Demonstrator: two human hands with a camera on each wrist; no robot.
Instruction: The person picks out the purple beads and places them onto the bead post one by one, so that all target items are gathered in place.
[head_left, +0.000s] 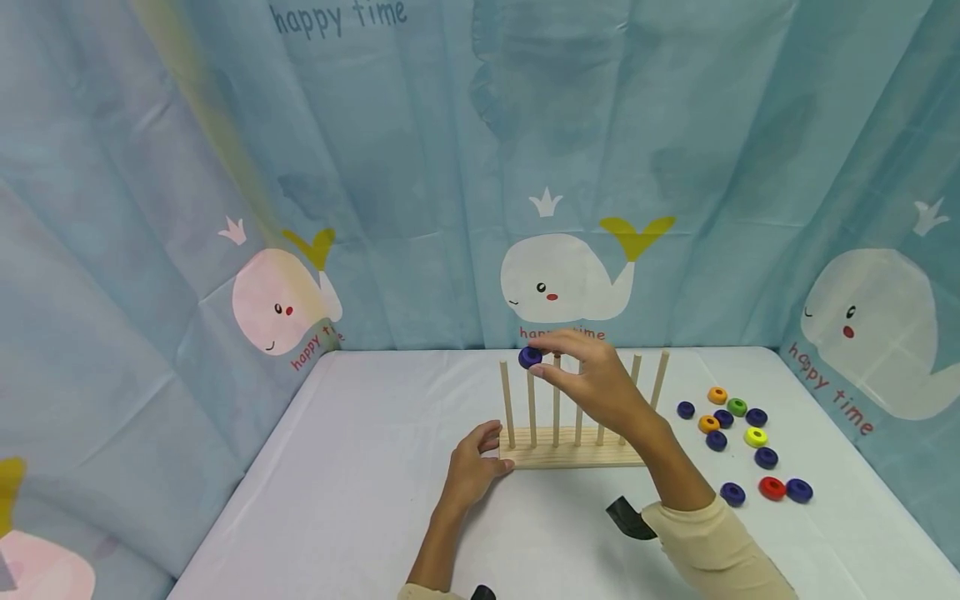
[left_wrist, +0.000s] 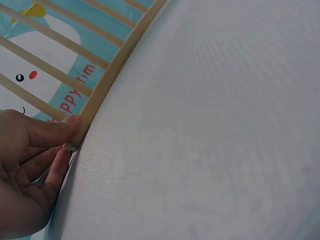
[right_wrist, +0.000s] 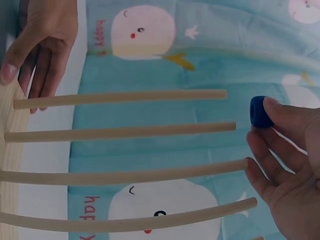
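A wooden peg rack (head_left: 570,458) with a row of upright pegs stands on the white table. My left hand (head_left: 471,468) grips the left end of its base (left_wrist: 102,95), the thumb on the front edge and the fingers round the end. Between thumb and fingertip my right hand (head_left: 600,385) pinches a dark blue ring bead (head_left: 529,357). In the right wrist view the bead (right_wrist: 259,113) is just beyond the tips of the two leftmost pegs, apart from them. Another right fingertip is at the tip of the third peg (right_wrist: 125,175). The right hand hides part of the rack in the head view.
Right of the rack lie several loose ring beads: dark blue ones (head_left: 766,457), orange ones (head_left: 717,395), a green one (head_left: 737,407), a yellow one (head_left: 756,437) and a red one (head_left: 772,488). A blue whale-print curtain (head_left: 420,167) hangs behind and beside the table.
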